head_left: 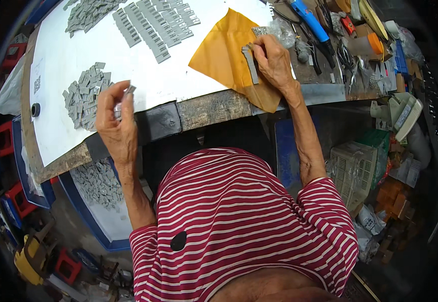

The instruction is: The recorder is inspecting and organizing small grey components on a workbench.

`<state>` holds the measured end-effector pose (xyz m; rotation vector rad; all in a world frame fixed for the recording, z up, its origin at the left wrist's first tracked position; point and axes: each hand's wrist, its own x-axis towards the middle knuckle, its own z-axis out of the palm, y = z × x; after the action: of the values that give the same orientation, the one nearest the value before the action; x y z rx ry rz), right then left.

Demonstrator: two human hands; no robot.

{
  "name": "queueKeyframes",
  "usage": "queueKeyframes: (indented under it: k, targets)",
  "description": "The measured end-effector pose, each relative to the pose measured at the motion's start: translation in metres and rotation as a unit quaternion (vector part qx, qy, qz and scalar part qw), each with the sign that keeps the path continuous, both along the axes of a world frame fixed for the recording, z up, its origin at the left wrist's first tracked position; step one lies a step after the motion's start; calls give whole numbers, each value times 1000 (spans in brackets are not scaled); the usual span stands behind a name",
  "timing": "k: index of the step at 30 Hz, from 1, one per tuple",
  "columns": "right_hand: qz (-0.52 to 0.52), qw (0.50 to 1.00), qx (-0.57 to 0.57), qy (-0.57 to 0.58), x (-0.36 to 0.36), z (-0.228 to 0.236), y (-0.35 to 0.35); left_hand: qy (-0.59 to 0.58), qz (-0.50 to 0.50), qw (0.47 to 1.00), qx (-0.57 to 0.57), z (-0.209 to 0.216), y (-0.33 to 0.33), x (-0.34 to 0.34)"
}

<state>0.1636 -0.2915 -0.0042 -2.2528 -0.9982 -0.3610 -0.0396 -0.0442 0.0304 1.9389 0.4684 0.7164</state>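
Left fingers pinched a flat grey piece, right fingers a slim grey strip; square black code was blurry tbh.

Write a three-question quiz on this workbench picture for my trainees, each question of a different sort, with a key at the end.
1. Fill in: the right hand has its fingers at one end of a grey strip, over the ____ sheet.
2. True or false: the left hand holds the blue tool.
3. Which is nearest the left hand? A: the lower grey pile; B: the neat grey rows; C: the blue tool.

Key:
1. Orange.
2. False; its fingertips hold a small grey piece.
3. A.
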Motion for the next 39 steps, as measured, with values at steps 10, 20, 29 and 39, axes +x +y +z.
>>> queueKeyframes:
  k: [10, 20, 29, 39]
  targets:
    - [-25, 995, 46, 87, -27, 22, 11, 12, -154, 917, -369, 5, -37, 30]
    - [148, 989, 28, -11, -74, 35, 58, 27, -171, 950, -259, -16, -48, 44]
    - [201, 977, -22, -63, -78, 28, 79, 55, -199, 924, -323, -20, -34, 32]
    - [191, 980, 27, 52, -81, 32, 88, 42, -196, 882, -427, -32, -23, 36]
